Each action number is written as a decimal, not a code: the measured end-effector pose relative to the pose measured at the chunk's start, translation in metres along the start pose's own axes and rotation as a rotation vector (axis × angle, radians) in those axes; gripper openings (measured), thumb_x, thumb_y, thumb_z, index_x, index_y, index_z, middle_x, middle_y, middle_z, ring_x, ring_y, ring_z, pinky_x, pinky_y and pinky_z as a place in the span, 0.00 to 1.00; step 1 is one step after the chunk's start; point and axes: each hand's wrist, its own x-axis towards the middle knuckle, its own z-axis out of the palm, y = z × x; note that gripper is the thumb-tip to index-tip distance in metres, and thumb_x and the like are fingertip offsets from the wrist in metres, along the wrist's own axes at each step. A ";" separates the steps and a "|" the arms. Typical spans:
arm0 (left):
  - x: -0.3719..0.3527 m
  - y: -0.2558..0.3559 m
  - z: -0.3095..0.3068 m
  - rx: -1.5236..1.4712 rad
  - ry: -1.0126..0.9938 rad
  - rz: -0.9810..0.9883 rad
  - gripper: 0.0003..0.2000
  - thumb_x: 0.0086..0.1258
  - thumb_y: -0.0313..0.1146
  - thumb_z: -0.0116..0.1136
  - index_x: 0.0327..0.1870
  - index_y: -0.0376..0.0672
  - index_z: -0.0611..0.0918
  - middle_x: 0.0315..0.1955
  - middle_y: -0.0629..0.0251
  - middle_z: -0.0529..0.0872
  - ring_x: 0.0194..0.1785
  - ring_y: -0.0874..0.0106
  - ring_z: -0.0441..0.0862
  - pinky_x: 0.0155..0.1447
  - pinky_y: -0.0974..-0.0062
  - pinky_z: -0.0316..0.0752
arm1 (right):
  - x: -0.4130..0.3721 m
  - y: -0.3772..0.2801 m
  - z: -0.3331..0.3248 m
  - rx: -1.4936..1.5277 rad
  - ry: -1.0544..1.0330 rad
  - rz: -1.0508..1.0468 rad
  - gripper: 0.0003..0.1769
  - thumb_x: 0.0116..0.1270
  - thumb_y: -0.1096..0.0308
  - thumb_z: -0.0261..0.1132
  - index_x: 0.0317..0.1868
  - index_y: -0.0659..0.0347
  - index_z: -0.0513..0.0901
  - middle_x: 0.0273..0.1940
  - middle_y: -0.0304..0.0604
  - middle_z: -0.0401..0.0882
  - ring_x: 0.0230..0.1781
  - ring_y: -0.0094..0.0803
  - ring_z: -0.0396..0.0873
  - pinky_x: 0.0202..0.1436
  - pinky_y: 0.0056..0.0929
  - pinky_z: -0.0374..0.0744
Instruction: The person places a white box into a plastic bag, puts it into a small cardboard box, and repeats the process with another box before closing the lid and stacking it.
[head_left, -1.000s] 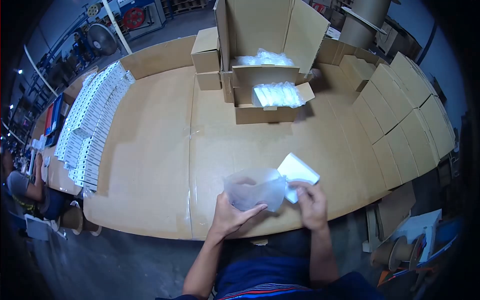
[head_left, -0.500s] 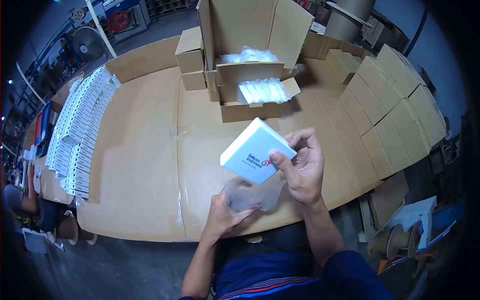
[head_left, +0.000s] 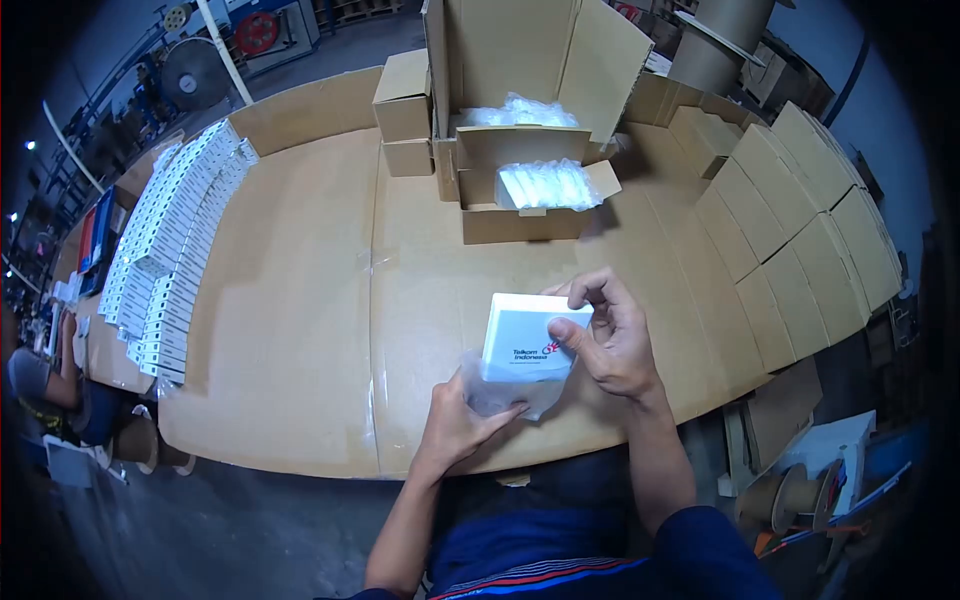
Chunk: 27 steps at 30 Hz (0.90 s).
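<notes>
A white box (head_left: pixel 522 332) printed "Telkom Indonesia" is gripped at its upper right corner by my right hand (head_left: pixel 615 345), thumb on its front face. Its lower end sits inside the mouth of a clear plastic bag (head_left: pixel 490 398). My left hand (head_left: pixel 455 425) holds that bag from below, with the thumb across its front and the other fingers hidden behind. Beyond my hands an open cardboard carton (head_left: pixel 520 228) contains bagged white boxes (head_left: pixel 550 186).
Long stacks of white boxes (head_left: pixel 185 240) stand on the left of the cardboard-covered table (head_left: pixel 290 330). Brown cartons (head_left: pixel 790 250) are piled at the right. A large open carton (head_left: pixel 510 60) rises at the back. Another person's arm (head_left: pixel 68 365) shows at far left.
The white box has turned more upright and come down into the bag's mouth, guided by my right hand. My left hand still holds the bag. The whole view has shifted slightly.
</notes>
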 end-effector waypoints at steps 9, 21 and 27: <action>-0.001 -0.003 0.005 -0.256 -0.005 -0.015 0.26 0.69 0.36 0.75 0.63 0.31 0.79 0.51 0.55 0.90 0.53 0.69 0.88 0.58 0.69 0.83 | 0.011 0.014 0.000 -0.313 -0.067 0.092 0.16 0.71 0.63 0.73 0.44 0.68 0.79 0.38 0.47 0.84 0.43 0.32 0.83 0.51 0.33 0.81; -0.005 -0.049 0.022 -0.784 0.147 -0.226 0.23 0.89 0.47 0.42 0.62 0.32 0.78 0.51 0.57 0.88 0.50 0.71 0.88 0.54 0.70 0.85 | -0.047 0.063 0.000 0.425 0.108 0.421 0.15 0.77 0.72 0.68 0.58 0.69 0.79 0.50 0.43 0.84 0.50 0.21 0.82 0.57 0.23 0.81; 0.004 -0.040 0.018 -0.630 0.162 -0.179 0.26 0.91 0.46 0.36 0.61 0.30 0.80 0.50 0.59 0.88 0.54 0.74 0.83 0.63 0.70 0.77 | -0.065 0.079 0.016 0.559 0.257 0.442 0.09 0.78 0.74 0.65 0.53 0.69 0.83 0.44 0.39 0.86 0.44 0.19 0.81 0.51 0.19 0.78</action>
